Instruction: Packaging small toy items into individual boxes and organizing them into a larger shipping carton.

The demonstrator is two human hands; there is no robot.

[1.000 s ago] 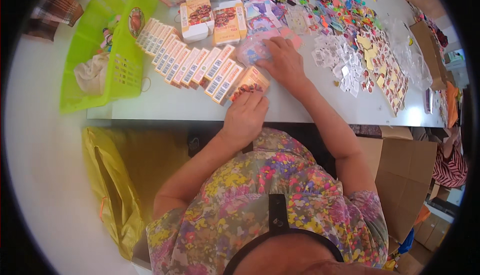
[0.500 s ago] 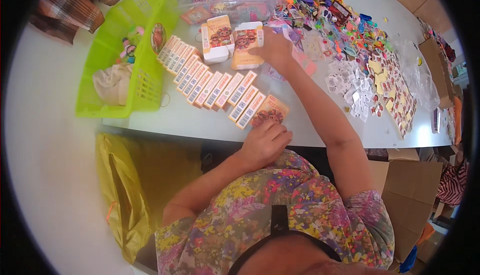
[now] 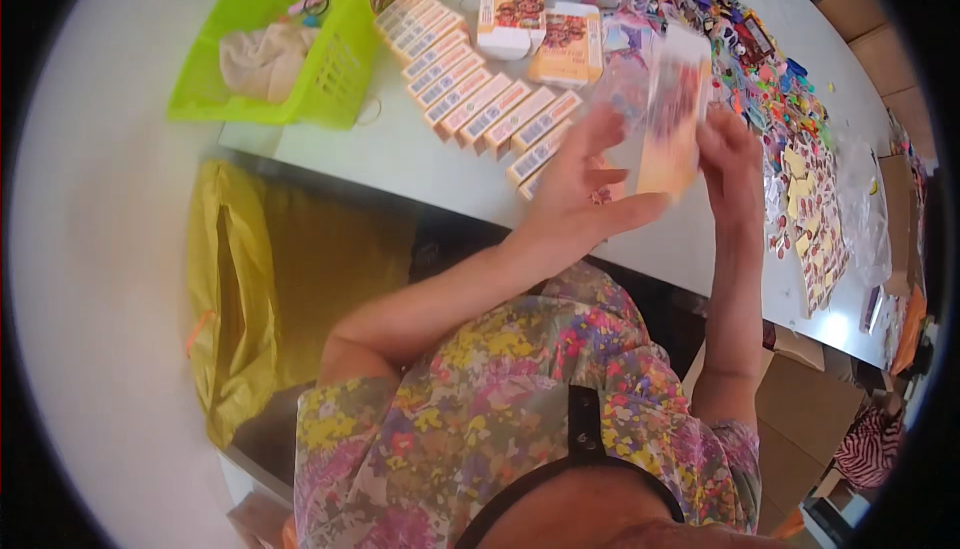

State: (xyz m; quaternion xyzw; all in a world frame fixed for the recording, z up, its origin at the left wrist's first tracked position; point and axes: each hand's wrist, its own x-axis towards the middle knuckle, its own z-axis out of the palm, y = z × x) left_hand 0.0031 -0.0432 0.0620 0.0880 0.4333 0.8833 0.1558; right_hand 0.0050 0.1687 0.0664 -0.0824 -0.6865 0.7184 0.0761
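Note:
A flattened orange and white carton (image 3: 672, 119), blurred by motion, is upright above the table edge, and my right hand (image 3: 730, 154) grips its right side. On its other side my left hand (image 3: 585, 179) has fingers and thumb spread, the thumb tip near the carton's lower end; whether it touches I cannot tell. Beneath and beyond the left hand runs a slanting row of small filled-out boxes (image 3: 470, 94) with barcode sides up, its near end partly hidden by that hand. Behind the row lie a white and orange carton (image 3: 512, 14) and a flat orange carton (image 3: 568, 47).
A lime-green basket (image 3: 345, 69) with a beige cloth (image 3: 265, 57) stands at the left. Small colourful trinkets (image 3: 770, 69) heap up at the right, near sticker sheets (image 3: 815, 209) and a clear plastic bag (image 3: 865, 214). A yellow bag (image 3: 235, 289) hangs below the table's left edge.
My right hand has drawn a carton from the back toward me and raised it. My left hand has lifted off the row's near end and opened beside it. The view has shifted.

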